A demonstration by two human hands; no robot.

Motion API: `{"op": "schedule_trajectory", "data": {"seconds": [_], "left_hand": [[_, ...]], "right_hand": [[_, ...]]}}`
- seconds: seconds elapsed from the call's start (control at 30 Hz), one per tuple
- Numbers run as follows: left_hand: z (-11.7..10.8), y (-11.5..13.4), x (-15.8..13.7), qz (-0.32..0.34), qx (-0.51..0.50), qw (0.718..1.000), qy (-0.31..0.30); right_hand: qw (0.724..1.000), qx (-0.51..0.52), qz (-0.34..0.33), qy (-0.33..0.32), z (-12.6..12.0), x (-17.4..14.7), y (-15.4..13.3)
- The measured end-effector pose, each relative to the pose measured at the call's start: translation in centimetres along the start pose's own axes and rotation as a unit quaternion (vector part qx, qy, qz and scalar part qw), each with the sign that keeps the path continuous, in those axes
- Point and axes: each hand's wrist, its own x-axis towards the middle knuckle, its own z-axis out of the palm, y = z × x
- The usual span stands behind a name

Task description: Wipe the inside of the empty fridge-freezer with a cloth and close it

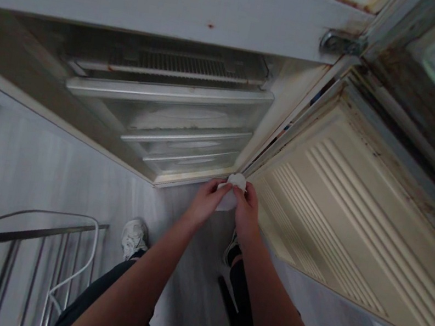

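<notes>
"Currently, what is being grasped?"
"My left hand (203, 199) and right hand (248, 206) jointly pinch one white wad (227, 201); its material I cannot determine."
"State the wad's location."
"Near the lower corner of the cabinet (144, 0), beside the open door (343, 206), above the floor (42, 161)."

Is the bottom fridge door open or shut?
Open. The lower fridge door is swung out to the right, so its ribbed inside faces us, and the clear-fronted drawers show too.
</notes>
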Motion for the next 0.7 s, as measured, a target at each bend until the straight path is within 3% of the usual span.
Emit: {"op": "schedule_trajectory", "data": {"seconds": [0.2, 0.37, 0.53, 0.7], "left_hand": [[-5.4, 1.7, -2.1, 0.073, 0.016, 0.997, 0.022], [-8.9, 2.4, -2.8, 0.035, -0.039, 0.993, 0.106], [-10.3, 3.2, -2.2, 0.034, -0.006, 0.999, 0.033], [-10.5, 3.6, -1.4, 0.098, -0.03, 0.992, 0.07]], "right_hand": [[0.996, 0.062, 0.026, -0.056, 3.4, -1.3, -0.9], [0.982, 0.158, 0.077, -0.071, 6.4, -2.0, -0.9], [0.969, 0.196, 0.112, -0.1, 8.5, -2.3, -1.3], [0.961, 0.178, 0.171, -0.124, 8.7, -1.8, -2.8]]}}
